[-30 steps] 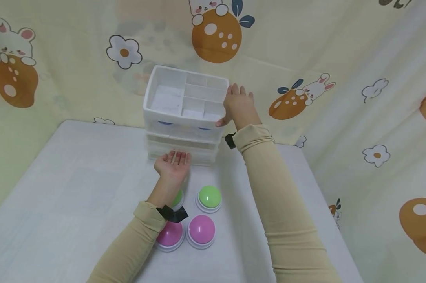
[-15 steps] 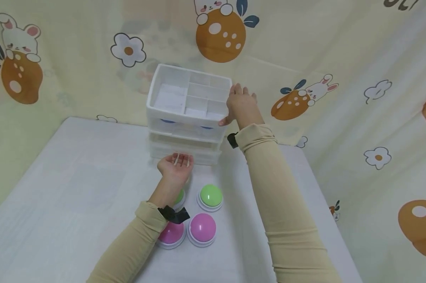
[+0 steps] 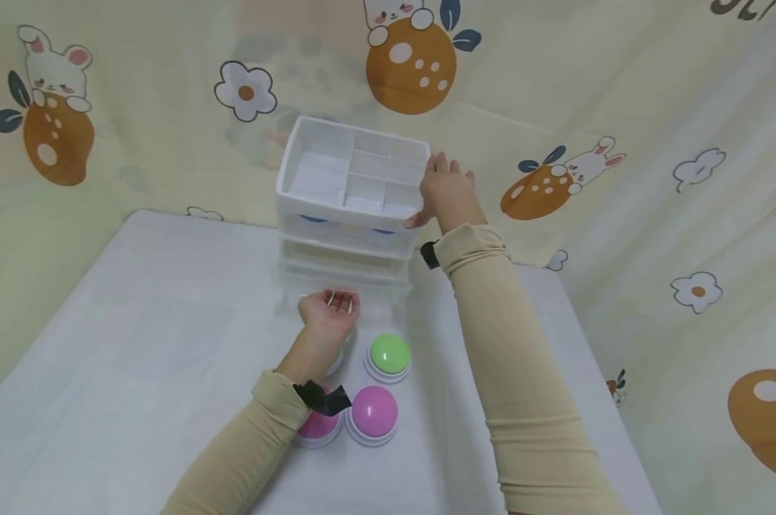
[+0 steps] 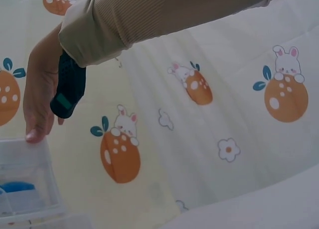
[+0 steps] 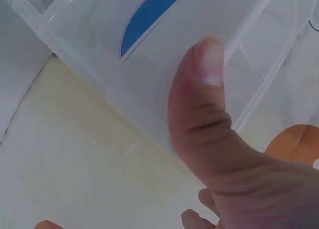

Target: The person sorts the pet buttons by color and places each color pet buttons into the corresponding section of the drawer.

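Observation:
A white, translucent drawer organizer [image 3: 339, 207] with a compartmented open top stands at the back of the table. My left hand [image 3: 326, 318] is palm up at its bottom drawer [image 3: 388, 288], fingers curled at the drawer's front edge, and the drawer sticks out a little. My right hand [image 3: 452, 193] holds the organizer's top right corner. In the right wrist view its thumb [image 5: 202, 104] presses the front face, beside a blue cutout. The left wrist view shows the right hand from across, with the thumb on the corner; my left hand is not visible there.
Dome push buttons on white bases stand in front of the organizer: a green one [image 3: 390, 352], a pink one [image 3: 375, 411], and another pink one [image 3: 317, 425] partly under my left wrist. Another base is mostly hidden by that arm. A patterned curtain [image 3: 297, 43] hangs directly behind.
My left hand has moved toward me, and the bottom drawer has slid out with it. The right hand stays on the organizer's corner. The head view has shifted slightly.

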The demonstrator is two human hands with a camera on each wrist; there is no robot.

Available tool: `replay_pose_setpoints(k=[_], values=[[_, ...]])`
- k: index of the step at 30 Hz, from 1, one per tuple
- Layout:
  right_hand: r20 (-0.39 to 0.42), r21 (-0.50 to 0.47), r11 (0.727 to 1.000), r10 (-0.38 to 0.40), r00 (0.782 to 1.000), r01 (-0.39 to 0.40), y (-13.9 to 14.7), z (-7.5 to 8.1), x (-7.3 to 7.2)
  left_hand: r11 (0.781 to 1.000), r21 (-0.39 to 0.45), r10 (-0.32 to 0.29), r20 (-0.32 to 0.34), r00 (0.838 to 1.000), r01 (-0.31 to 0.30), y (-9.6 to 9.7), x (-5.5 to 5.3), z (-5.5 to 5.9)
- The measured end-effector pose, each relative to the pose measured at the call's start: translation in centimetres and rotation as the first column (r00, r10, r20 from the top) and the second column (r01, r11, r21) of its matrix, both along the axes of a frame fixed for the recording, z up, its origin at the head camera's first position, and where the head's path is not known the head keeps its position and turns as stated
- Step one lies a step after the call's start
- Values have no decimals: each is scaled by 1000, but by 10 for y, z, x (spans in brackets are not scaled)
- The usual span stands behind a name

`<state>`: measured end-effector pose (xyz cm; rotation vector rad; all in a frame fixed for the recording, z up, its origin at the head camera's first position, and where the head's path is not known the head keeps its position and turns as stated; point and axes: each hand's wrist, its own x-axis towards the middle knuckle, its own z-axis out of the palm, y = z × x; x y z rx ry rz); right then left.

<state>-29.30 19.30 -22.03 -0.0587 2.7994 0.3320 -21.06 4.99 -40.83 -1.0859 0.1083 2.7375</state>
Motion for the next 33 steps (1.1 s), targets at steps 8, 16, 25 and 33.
replay_pose_setpoints(k=[8, 16, 25, 33], values=[[5, -24, 1000, 2, 1000, -2, 2, 2, 4, 1000, -23, 2, 9, 1000, -2, 2, 10, 1], [3, -23, 1000, -5, 1000, 5, 2, -2, -1, 991, -133, -8, 19, 1000, 10, -1, 18, 1], [11, 1, 1000, 12, 1000, -12, -8, -2, -6, 818, -511, -357, -89, 930, 265, -45, 35, 4], [58, 67, 997, -37, 998, 33, 6, -14, -29, -491, -812, -860, 393, 326, -316, -101, 36, 9]])
